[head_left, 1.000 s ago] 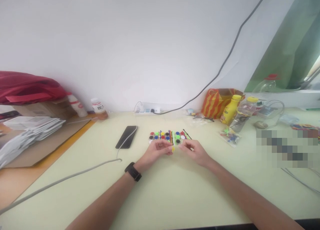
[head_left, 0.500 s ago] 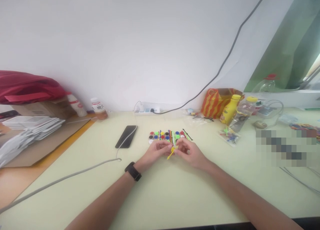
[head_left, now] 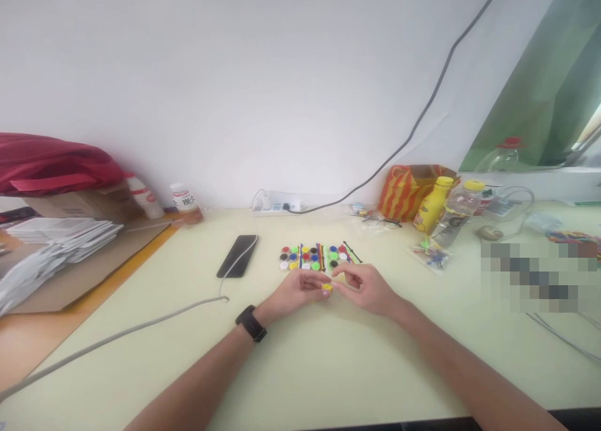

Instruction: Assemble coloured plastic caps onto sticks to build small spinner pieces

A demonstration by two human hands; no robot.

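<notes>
My left hand point(head_left: 295, 293), with a black watch on its wrist, is closed and pinches a small yellow plastic piece point(head_left: 327, 288) between thumb and fingers. From the right, my right hand point(head_left: 366, 288) comes close to it. Its thumb tip is at the yellow piece's edge; whether it touches, I cannot tell. The index finger is bent and stands apart from that thumb. Just beyond both hands lie rows of small round coloured discs point(head_left: 306, 257), with thin coloured sticks point(head_left: 322, 257) between the groups. My right hand partly hides the nearest ones.
A black phone point(head_left: 237, 256) with a white cable lies left of the discs. A power strip point(head_left: 277, 209) sits at the wall. Back right are a striped bag point(head_left: 406, 190), a yellow bottle point(head_left: 432, 204) and a small plastic packet point(head_left: 431, 256). Cardboard point(head_left: 70, 274) covers the left side.
The yellow piece has turned, and its long thin part that pointed down-left no longer shows. My right hand has shifted slightly right, with its index finger lifted away from the piece.
</notes>
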